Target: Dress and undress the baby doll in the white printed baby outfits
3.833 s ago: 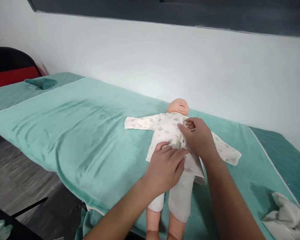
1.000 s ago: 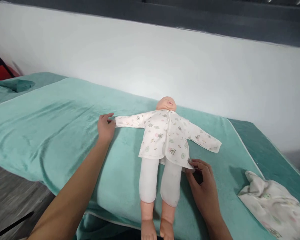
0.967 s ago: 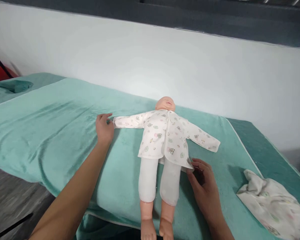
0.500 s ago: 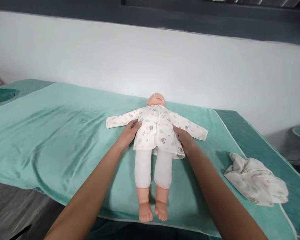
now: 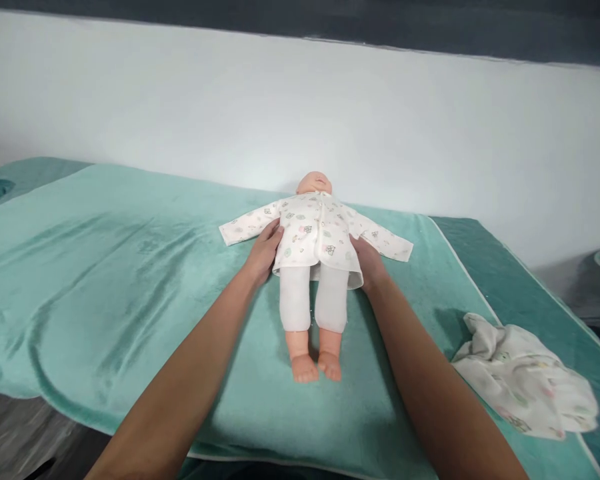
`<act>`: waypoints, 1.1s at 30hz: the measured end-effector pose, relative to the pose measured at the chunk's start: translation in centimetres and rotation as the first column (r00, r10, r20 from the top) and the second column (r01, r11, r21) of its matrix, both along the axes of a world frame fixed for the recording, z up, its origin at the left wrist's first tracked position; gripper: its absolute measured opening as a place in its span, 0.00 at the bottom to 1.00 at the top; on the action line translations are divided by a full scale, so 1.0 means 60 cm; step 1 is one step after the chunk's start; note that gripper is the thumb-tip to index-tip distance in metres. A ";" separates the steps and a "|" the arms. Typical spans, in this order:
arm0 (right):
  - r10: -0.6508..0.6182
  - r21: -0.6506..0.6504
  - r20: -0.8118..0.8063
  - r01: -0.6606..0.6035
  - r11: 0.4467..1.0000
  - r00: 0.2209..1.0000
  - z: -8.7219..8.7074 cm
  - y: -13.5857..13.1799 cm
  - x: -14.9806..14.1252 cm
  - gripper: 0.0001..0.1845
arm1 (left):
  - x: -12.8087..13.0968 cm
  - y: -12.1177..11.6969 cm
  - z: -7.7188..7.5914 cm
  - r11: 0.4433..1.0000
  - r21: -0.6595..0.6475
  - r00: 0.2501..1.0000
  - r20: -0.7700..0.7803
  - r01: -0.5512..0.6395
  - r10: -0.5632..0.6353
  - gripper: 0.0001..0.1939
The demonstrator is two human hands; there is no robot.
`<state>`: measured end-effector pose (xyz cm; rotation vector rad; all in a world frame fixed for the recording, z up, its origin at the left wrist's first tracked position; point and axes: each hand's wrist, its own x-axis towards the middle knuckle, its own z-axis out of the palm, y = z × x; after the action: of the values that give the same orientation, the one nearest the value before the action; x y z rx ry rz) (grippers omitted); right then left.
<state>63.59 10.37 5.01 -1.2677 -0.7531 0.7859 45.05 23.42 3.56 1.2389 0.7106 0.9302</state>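
A baby doll lies on its back, head toward the wall and bare feet toward me. It wears a white printed shirt, closed down the front, with both sleeves spread out; its legs are white to below the knee. My left hand grips one side of the torso, thumb at the front and the other fingers partly hidden along the side. On the opposite side my right hand clasps the torso by the shirt, its fingertips out of sight behind the cloth.
A crumpled white printed cloth lies to the right of my right forearm. Green velvety covering is spread under everything, with folds on the left. Behind the doll's head stands a white wall. The covering's front edge is close to me.
Both my hands have moved the doll away from the front edge, toward the wall. Its feet now lie farther from that edge. The view has shifted slightly.
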 end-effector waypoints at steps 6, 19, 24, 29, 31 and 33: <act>-0.086 -0.016 -0.186 0.084 0.996 0.979 -0.015 -0.074 -0.041 0.23 | -0.047 -0.044 0.003 0.972 0.229 0.960 -0.259 -0.049 0.109 0.25; -0.172 0.079 0.983 0.716 0.694 0.059 0.007 -0.482 -0.088 0.24 | -0.116 -0.092 -0.029 0.968 0.252 0.960 -0.271 0.006 0.065 0.25; 0.011 -0.136 0.989 0.878 0.459 0.147 0.014 -0.529 -0.052 0.29 | -0.118 -0.101 -0.019 0.960 0.281 0.956 -0.280 -0.006 0.088 0.21; -0.051 -0.173 0.964 0.763 0.623 0.261 0.025 -0.469 -0.055 0.19 | -0.132 -0.127 -0.008 0.960 0.280 0.957 -0.276 -0.012 0.093 0.17; -0.167 -0.161 0.912 0.703 0.693 0.374 0.048 -0.430 -0.076 0.16 | -0.141 -0.143 -0.004 0.968 0.252 0.965 -0.254 0.000 0.066 0.16; -0.260 -0.175 0.802 0.628 0.759 0.537 0.081 -0.389 -0.105 0.17 | -0.151 -0.161 0.005 0.980 0.196 0.977 -0.212 0.032 0.011 0.16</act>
<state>57.30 -12.98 9.89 -2.1729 -0.8276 -0.0789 35.99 13.77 3.84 1.5339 0.7920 0.8838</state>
